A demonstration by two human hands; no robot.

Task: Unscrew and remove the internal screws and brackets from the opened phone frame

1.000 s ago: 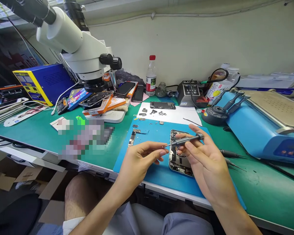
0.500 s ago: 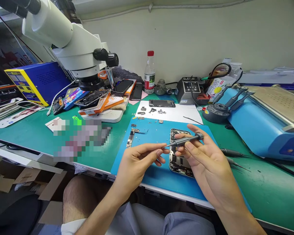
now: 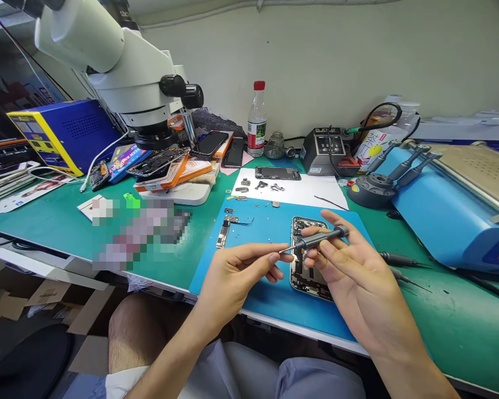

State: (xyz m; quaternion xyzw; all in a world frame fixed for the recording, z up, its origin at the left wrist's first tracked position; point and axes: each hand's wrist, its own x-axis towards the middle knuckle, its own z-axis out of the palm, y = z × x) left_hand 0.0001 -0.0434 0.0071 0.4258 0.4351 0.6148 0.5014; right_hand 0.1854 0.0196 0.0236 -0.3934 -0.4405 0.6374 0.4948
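Observation:
A dark grey precision screwdriver (image 3: 316,239) is held between my two hands, nearly level, over an opened phone (image 3: 305,280). My right hand (image 3: 353,266) grips its handle between thumb and fingers. At the screwdriver's thin tip, my left hand (image 3: 241,271) pinches with thumb and forefinger; whether a small part sits between them I cannot make out. The phone lies on a blue mat (image 3: 266,305), partly hidden by my right hand. A logic board (image 3: 223,233) rests on the mat to the left, with tweezers-like dark thin tips beside it.
Small parts (image 3: 261,185) and a phone screen (image 3: 278,173) lie on white paper behind the mat. A microscope (image 3: 145,94) overhangs the left side. More screwdrivers (image 3: 403,259) lie right of my hand, near a screwdriver stand (image 3: 370,191) and a blue machine (image 3: 461,216). A bottle (image 3: 256,124) stands behind.
The view has shifted slightly, so things sit a little further right. Both hands keep their hold on the screwdriver, with little other movement.

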